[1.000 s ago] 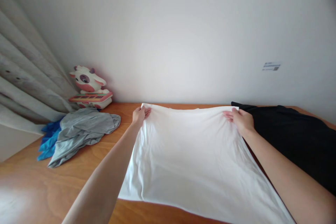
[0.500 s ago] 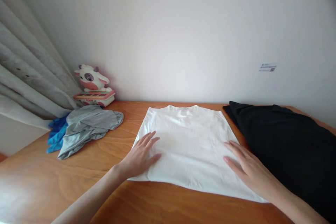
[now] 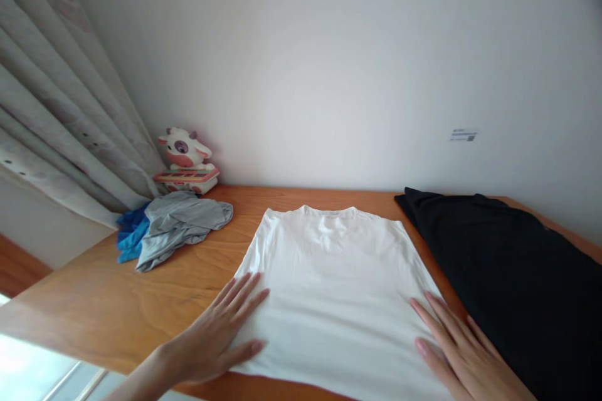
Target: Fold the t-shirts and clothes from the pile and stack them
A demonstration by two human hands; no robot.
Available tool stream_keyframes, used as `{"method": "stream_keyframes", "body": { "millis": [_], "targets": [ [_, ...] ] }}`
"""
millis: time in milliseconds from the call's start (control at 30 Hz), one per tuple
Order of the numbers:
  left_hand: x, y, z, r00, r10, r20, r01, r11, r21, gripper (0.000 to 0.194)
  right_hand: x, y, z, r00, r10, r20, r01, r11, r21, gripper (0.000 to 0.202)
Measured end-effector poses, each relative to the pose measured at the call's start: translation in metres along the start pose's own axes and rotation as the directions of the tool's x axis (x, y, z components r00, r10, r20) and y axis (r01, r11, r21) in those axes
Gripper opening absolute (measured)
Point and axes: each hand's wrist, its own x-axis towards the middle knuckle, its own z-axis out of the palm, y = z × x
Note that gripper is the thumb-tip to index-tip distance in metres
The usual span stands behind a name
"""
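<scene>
A white shirt (image 3: 329, 288) lies spread on the wooden table, its neckline toward the wall and its sides tapering up to the shoulders. My left hand (image 3: 226, 329) rests on its left edge with the fingers stretched out and spread. On the right edge lies my right hand (image 3: 463, 348), fingers extended and the thumb apart. Neither hand grips the cloth. The shirt's lower right part runs out of the picture and under my right hand.
Right of the shirt lies a black garment (image 3: 508, 263). A crumpled grey garment (image 3: 183, 225) and a blue cloth (image 3: 134, 235) sit at the left back, before a cow toy with a keyboard (image 3: 188, 163). A curtain (image 3: 61, 100) hangs left of the wooden table (image 3: 141, 313).
Both hands and the white shirt appear lower and nearer to me, as the shirt has slid toward the table's front. The camera view has also shifted. My fingers stay spread.
</scene>
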Motion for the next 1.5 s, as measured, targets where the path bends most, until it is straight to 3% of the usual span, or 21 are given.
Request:
{"method": "stream_keyframes", "body": {
  "millis": [67,133,200,267,300,367,433,533,600,667,767,867,933,1067,1167,1300,1400,1500],
  "targets": [
    [0.005,-0.003,-0.009,1.000,-0.014,0.004,0.014,0.998,-0.065,0.071,0.002,-0.002,-0.009,1.000,0.010,-0.008,-0.010,1.000,0.025,0.059],
    [0.029,-0.015,-0.017,0.997,-0.060,-0.047,0.053,0.988,-0.147,0.054,0.022,0.002,-0.021,0.996,0.085,-0.015,-0.084,0.994,0.072,0.046],
    [0.069,-0.033,-0.023,0.975,-0.166,-0.149,0.132,0.967,-0.218,0.041,0.059,0.011,-0.031,0.977,0.209,-0.035,-0.203,0.972,0.121,0.043],
    [0.116,-0.053,-0.022,0.912,-0.337,-0.232,0.266,0.919,-0.292,0.031,0.105,0.025,-0.035,0.942,0.331,-0.059,-0.317,0.933,0.169,0.041],
    [0.139,-0.062,-0.019,0.855,-0.456,-0.247,0.370,0.870,-0.326,0.028,0.128,0.032,-0.034,0.922,0.385,-0.043,-0.371,0.908,0.194,0.037],
    [0.180,-0.073,-0.009,0.793,-0.543,-0.276,0.448,0.827,-0.340,0.029,0.169,0.046,-0.027,0.839,0.543,-0.006,-0.530,0.821,0.213,0.033],
    [0.212,-0.076,0.003,0.770,-0.566,-0.294,0.473,0.816,-0.332,0.031,0.199,0.057,-0.015,0.785,0.619,-0.026,-0.605,0.774,0.184,0.040],
    [0.242,-0.077,0.017,0.766,-0.566,-0.305,0.492,0.822,-0.288,0.035,0.225,0.067,0.005,0.720,0.692,-0.054,-0.684,0.720,0.117,0.054],
    [0.252,-0.081,0.021,0.766,-0.572,-0.294,0.514,0.819,-0.253,0.038,0.233,0.072,0.014,0.696,0.717,-0.052,-0.712,0.697,0.080,0.055],
    [0.256,-0.089,0.020,0.771,-0.579,-0.263,0.536,0.815,-0.222,0.035,0.236,0.075,0.019,0.702,0.710,-0.052,-0.707,0.704,0.066,0.044],
    [0.252,-0.100,0.015,0.820,-0.537,-0.199,0.508,0.843,-0.177,0.021,0.229,0.076,0.018,0.756,0.647,-0.092,-0.641,0.762,0.091,0.030],
    [0.241,-0.103,0.003,0.874,-0.457,-0.166,0.438,0.888,-0.138,0.011,0.211,0.070,0.010,0.808,0.564,-0.171,-0.545,0.825,0.149,0.035],
    [0.233,-0.102,-0.010,0.884,-0.429,-0.186,0.413,0.903,-0.122,0.010,0.198,0.066,0.000,0.829,0.487,-0.276,-0.447,0.873,0.198,0.039],
    [0.235,-0.101,-0.038,0.852,-0.443,-0.279,0.428,0.896,-0.117,0.013,0.202,0.064,-0.026,0.796,0.367,-0.482,-0.291,0.929,0.227,0.037],
    [0.250,-0.098,-0.046,0.792,-0.506,-0.341,0.491,0.861,-0.136,0.017,0.233,0.065,-0.039,0.785,0.457,-0.418,-0.413,0.889,0.197,0.035],
    [0.267,-0.077,-0.024,0.741,-0.562,-0.367,0.551,0.822,-0.147,0.028,0.266,0.060,-0.030,0.747,0.605,-0.274,-0.593,0.794,0.136,0.039],
    [0.269,-0.052,0.005,0.767,-0.534,-0.355,0.527,0.840,-0.126,0.032,0.268,0.044,-0.007,0.767,0.604,-0.216,-0.598,0.795,0.101,0.044],
    [0.270,-0.024,0.026,0.819,-0.460,-0.343,0.460,0.884,-0.088,0.037,0.266,0.016,0.017,0.833,0.528,-0.167,-0.526,0.849,0.061,0.043]
  ]
}}
